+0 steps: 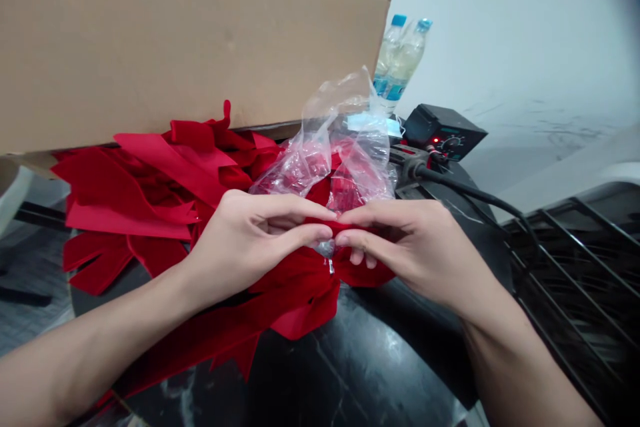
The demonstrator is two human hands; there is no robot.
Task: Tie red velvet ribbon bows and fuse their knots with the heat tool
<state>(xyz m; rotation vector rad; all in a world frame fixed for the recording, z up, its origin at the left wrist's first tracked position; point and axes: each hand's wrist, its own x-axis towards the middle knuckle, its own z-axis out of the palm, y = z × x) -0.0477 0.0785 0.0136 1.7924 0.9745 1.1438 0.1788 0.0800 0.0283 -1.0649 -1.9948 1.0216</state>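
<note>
Between the thumbs and fingers of both hands a narrow fold of red velvet ribbon (320, 221) is pinched. My left hand (260, 227) grips it from the left and my right hand (400, 233) from the right, with the fingertips almost meeting. Just below the fingertips hangs a small shiny silvery piece (331, 265), too small to name. A red velvet bow (300, 300) with long tails spreads under the hands on the black marbled table (380, 360). Behind the hands lies a clear plastic bag (310, 147) with red material showing through it.
A heap of red ribbons (145, 180) lies at the left, before a large cardboard box (190, 40). Two bottles (405, 57) stand behind the bag. At the right are a black control box (443, 133) with a lit red lamp, a black cable (465, 187) and a black crate (580, 260).
</note>
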